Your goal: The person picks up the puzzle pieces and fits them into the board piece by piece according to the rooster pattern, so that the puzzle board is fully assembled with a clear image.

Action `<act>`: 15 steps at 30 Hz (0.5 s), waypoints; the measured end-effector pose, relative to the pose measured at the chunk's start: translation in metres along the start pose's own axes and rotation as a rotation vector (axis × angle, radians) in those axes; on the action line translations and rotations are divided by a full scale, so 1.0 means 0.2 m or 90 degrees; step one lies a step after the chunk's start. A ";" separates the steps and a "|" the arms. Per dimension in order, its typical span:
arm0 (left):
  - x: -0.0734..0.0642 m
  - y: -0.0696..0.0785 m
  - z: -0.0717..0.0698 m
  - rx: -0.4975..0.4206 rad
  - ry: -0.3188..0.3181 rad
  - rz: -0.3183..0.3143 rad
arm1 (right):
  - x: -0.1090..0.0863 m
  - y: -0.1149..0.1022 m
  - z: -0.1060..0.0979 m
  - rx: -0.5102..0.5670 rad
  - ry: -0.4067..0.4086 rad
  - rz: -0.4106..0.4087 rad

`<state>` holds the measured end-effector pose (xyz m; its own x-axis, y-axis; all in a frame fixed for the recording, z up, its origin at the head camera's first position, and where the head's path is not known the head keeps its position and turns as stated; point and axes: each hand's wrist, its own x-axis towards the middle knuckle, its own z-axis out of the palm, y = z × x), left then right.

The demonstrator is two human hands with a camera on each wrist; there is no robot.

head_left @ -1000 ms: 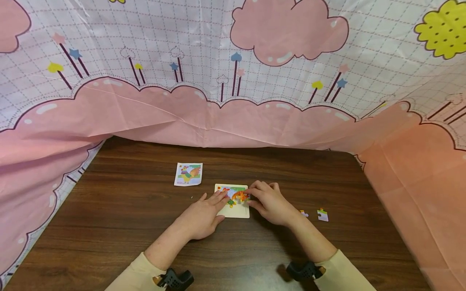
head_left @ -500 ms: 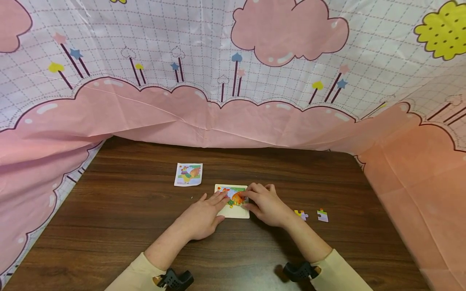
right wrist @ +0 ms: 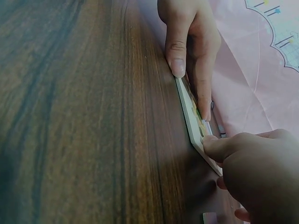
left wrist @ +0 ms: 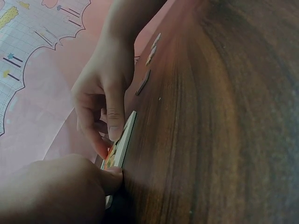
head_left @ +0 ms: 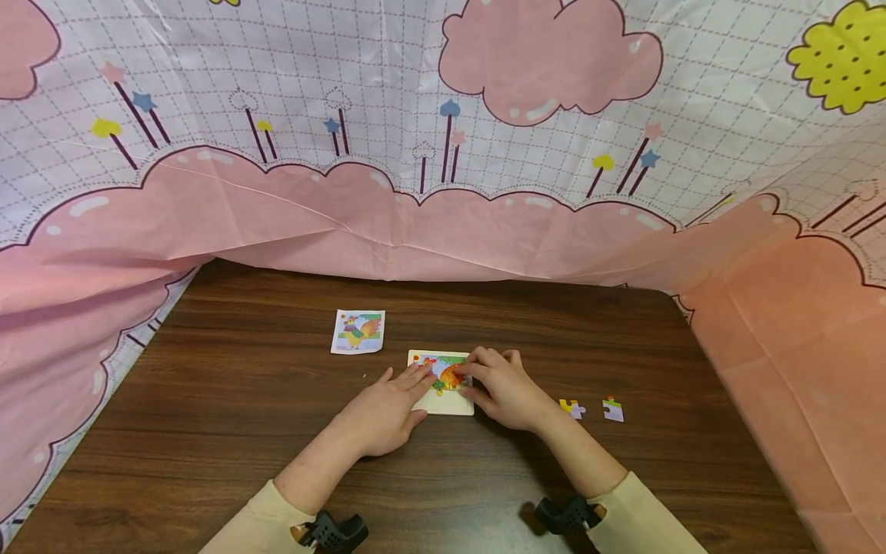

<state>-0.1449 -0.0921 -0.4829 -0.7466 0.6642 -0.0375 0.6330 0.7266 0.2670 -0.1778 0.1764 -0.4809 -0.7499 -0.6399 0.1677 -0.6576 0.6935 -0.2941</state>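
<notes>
Brown bench [head_left: 228, 431] holds puzzle board [head_left: 450, 406], seemingly part-filled, loose pieces [head_left: 613, 411] left; left hand [head_left: 385, 415] lies fingers straight, right hand [head_left: 511, 391] bent, pinch can't tell.

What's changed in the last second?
The right hand shifted slightly left, farther over the puzzle board; more of the yellow-and-purple piece shows. Can't tell if it let go of anything. Left hand, picture card and other loose piece stayed put.

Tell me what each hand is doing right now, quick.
Left hand: open, resting on the puzzle board.
Right hand: at the puzzle board's right side; whether open or pinching something cannot be told.
</notes>
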 end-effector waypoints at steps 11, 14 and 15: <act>0.03 0.00 -0.03 0.034 -0.031 -0.015 | 0.00 0.02 0.01 0.011 0.021 -0.008; 0.03 0.00 -0.04 0.036 -0.035 -0.021 | 0.00 0.03 0.01 0.015 0.027 -0.016; 0.04 0.00 -0.04 0.037 -0.035 -0.022 | 0.00 0.04 0.02 0.015 0.028 -0.019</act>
<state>-0.1522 -0.0890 -0.4763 -0.7573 0.6455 -0.0992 0.6186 0.7577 0.2079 -0.1828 0.1800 -0.4861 -0.7331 -0.6443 0.2179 -0.6779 0.6662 -0.3110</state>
